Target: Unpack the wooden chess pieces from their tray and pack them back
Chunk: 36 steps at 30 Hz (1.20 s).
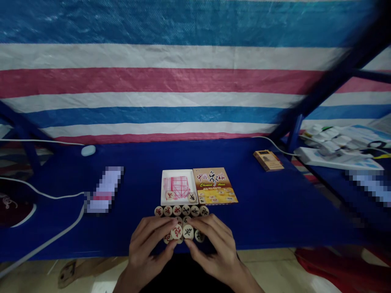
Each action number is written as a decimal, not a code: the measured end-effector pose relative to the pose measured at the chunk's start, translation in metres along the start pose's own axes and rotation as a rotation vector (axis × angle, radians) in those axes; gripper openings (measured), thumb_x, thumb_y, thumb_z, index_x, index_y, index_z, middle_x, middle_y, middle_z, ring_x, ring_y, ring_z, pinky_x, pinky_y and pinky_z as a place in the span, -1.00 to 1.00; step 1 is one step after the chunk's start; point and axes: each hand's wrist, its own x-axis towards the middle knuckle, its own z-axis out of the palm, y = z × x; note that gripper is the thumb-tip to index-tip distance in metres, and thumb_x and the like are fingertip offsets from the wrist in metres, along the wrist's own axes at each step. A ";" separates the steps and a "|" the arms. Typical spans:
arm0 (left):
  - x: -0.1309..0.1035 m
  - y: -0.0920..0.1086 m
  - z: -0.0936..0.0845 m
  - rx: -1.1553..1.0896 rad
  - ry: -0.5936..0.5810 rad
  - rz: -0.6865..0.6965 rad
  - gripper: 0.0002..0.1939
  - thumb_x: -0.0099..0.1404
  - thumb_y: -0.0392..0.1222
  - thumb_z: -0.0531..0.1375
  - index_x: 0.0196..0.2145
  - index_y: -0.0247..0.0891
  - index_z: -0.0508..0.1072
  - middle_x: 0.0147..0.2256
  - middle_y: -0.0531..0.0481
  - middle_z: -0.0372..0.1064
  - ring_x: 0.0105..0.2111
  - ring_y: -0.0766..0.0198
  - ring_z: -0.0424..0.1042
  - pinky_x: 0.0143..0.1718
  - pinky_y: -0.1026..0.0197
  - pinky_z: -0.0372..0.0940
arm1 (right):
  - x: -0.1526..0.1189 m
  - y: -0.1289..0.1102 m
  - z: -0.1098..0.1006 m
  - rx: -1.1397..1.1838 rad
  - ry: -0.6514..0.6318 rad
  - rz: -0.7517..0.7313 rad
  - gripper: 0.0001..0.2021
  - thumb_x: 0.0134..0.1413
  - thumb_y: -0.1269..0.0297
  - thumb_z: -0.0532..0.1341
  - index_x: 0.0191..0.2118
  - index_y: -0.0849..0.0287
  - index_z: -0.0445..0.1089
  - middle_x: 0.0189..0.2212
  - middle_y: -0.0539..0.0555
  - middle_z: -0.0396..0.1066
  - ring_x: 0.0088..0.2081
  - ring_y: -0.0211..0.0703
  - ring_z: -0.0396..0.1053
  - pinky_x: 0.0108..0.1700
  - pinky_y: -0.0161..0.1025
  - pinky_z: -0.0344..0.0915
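Two bare hands meet near the lower center of the head view, the left hand (pixel 152 243) and the right hand (pixel 216 243) mirroring each other just apart. Each thumb points inward below bent, closely set fingers, tips drawn into a pinch. Backs of both hands face up, while the left wrist (pixel 130 276) and right wrist (pixel 242 276) angle inward from the bottom edge.
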 end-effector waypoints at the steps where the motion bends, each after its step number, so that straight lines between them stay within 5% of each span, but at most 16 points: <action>1: 0.000 0.000 0.000 0.003 0.000 -0.004 -0.64 0.32 -0.39 0.26 0.06 -0.24 0.51 -0.08 -0.08 0.55 -0.08 0.21 0.48 -0.11 0.13 0.45 | 0.001 -0.001 0.000 0.012 0.007 0.007 -0.55 0.12 0.46 0.32 0.15 0.15 0.37 -0.14 0.11 0.51 -0.15 -0.11 0.46 -0.18 -0.12 0.45; 21: 0.003 -0.001 -0.004 0.010 -0.005 -0.071 -0.68 0.30 -0.31 0.33 0.01 -0.16 0.51 -0.12 0.02 0.59 -0.07 0.21 0.48 -0.06 0.10 0.43 | 0.005 -0.005 -0.003 -0.107 0.058 0.040 -0.72 0.17 0.36 0.33 0.01 0.08 0.45 -0.21 0.01 0.54 -0.22 -0.10 0.41 -0.19 -0.06 0.26; 28: -0.024 0.003 -0.008 0.120 -0.136 -0.015 -0.64 0.31 -0.35 0.30 0.05 -0.15 0.50 -0.06 0.03 0.56 0.02 0.19 0.45 0.01 0.11 0.36 | -0.018 0.001 -0.014 -0.168 -0.074 -0.040 -0.66 0.17 0.39 0.34 0.06 0.13 0.43 -0.19 0.04 0.52 -0.21 -0.10 0.39 -0.11 -0.04 0.23; 36: -0.022 0.011 0.004 0.210 -0.035 -0.005 -0.72 0.36 -0.32 0.28 0.01 -0.17 0.55 -0.05 0.01 0.56 -0.04 0.20 0.47 -0.03 0.12 0.30 | -0.026 0.004 -0.007 -0.196 -0.113 -0.065 -0.56 0.17 0.42 0.34 0.17 0.17 0.39 -0.17 0.05 0.51 -0.17 -0.11 0.40 -0.05 -0.05 0.26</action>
